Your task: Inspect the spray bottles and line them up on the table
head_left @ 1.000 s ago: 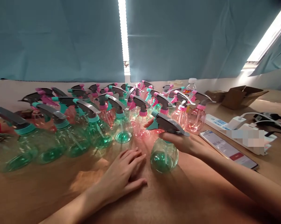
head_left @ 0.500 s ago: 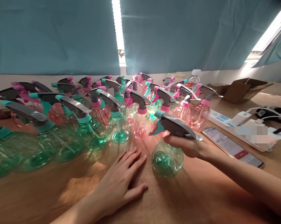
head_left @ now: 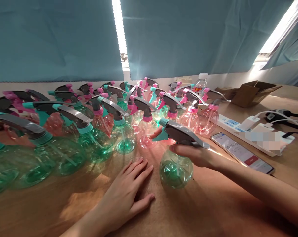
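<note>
A green spray bottle with a grey and teal trigger head stands upright on the table. Its neck is gripped from the right by my right hand, whose thumb lies along the near side. Fingertips of that hand show beyond the teal trigger, stretched forward; the rest of them is hidden behind the head. To the left of this bottle, my left hand rests palm down on the wood with fingers spread, holding nothing. Just past it stands another green spray bottle, beside a pink spray bottle.
Several more green and pink spray bottles crowd the left and back of the table. On the right lie a phone and a white power strip with plugs and cables. A cardboard box and a clear capped bottle stand farther back.
Fingers of my right hand have stretched forward, away from the trigger. The whole view has shifted slightly, while my left hand and the held spray bottle stay in place.
</note>
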`<state>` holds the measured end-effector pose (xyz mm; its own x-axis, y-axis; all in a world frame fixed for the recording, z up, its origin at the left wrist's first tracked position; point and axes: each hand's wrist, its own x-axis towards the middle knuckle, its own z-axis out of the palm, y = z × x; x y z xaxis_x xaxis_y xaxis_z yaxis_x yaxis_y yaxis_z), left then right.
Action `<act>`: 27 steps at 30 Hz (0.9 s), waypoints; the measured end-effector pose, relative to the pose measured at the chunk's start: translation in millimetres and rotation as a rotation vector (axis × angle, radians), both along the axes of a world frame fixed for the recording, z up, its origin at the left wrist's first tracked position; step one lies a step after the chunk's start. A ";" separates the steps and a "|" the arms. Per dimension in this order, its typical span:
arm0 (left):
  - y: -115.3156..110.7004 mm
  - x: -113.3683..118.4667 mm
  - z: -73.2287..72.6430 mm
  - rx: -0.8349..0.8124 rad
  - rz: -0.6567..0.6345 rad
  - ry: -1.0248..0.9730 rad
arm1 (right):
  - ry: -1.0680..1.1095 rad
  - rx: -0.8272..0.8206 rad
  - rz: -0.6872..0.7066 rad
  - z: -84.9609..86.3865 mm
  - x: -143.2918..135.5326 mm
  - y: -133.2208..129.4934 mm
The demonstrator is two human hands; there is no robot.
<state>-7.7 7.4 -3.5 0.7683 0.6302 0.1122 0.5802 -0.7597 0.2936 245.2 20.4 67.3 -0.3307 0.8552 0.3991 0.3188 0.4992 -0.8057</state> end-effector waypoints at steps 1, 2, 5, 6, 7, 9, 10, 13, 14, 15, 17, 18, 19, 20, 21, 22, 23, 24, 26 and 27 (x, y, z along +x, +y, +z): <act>0.1 -0.2 -0.3 0.004 0.001 -0.001 | 0.019 -0.014 0.033 0.7 -1.2 -0.1; 0.2 -0.3 -0.6 0.008 0.002 0.002 | 0.044 -0.025 0.070 1.2 -2.6 -0.3; 0.6 -0.1 -1.0 0.022 0.001 0.025 | 0.154 -0.027 0.129 1.3 -6.8 -0.3; 0.6 0.2 -0.8 0.025 -0.003 0.030 | 0.187 -0.031 0.136 0.7 -8.1 -0.1; 0.5 0.5 -0.5 0.029 -0.006 0.032 | 0.211 -0.032 0.148 -0.4 -9.3 0.3; -0.3 1.4 0.8 0.034 -0.005 0.041 | 0.241 -0.017 0.174 -3.7 -10.8 1.6; -0.8 1.8 1.6 0.036 -0.003 0.051 | 0.261 0.003 0.185 -5.6 -11.1 2.3; -2.1 2.8 3.7 0.039 0.002 0.085 | 0.307 0.057 0.205 -9.7 -10.6 4.2; -2.2 3.0 4.1 0.040 0.000 0.089 | 0.304 0.057 0.206 -9.9 -10.2 4.4; -2.1 3.0 4.3 0.041 0.000 0.087 | 0.292 0.053 0.207 -9.7 -9.8 4.5; -1.7 2.9 4.1 0.041 -0.002 0.080 | 0.256 0.024 0.196 -8.5 -9.4 4.3; -1.5 2.8 3.9 0.043 -0.003 0.076 | 0.248 0.008 0.186 -8.3 -9.5 4.3; -1.4 2.6 3.7 0.043 -0.003 0.074 | 0.250 0.002 0.177 -8.5 -9.8 4.4; -1.4 2.4 3.6 0.044 -0.002 0.073 | 0.258 0.001 0.169 -9.2 -10.3 4.7; -1.4 2.2 3.6 0.044 -0.001 0.075 | 0.267 0.006 0.160 -10.4 -10.8 5.0; -1.6 2.1 3.6 0.043 -0.001 0.078 | 0.278 0.018 0.152 -11.9 -11.4 5.4; -1.7 2.1 3.7 0.042 -0.001 0.081 | 0.288 0.034 0.147 -13.5 -11.9 5.8; -1.9 2.1 3.8 0.039 0.000 0.083 | 0.293 0.047 0.143 -14.9 -12.1 6.0; -2.0 2.2 4.2 0.037 0.001 0.081 | 0.267 0.046 0.126 -16.8 -11.7 6.0; -2.0 2.3 4.4 0.037 0.001 0.077 | 0.244 0.038 0.115 -17.2 -11.2 5.9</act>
<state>-5.4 5.4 0.9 0.7747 0.6278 0.0758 0.6011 -0.7683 0.2198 234.0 26.3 50.2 -0.3143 0.8008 0.5098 0.0568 0.5519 -0.8320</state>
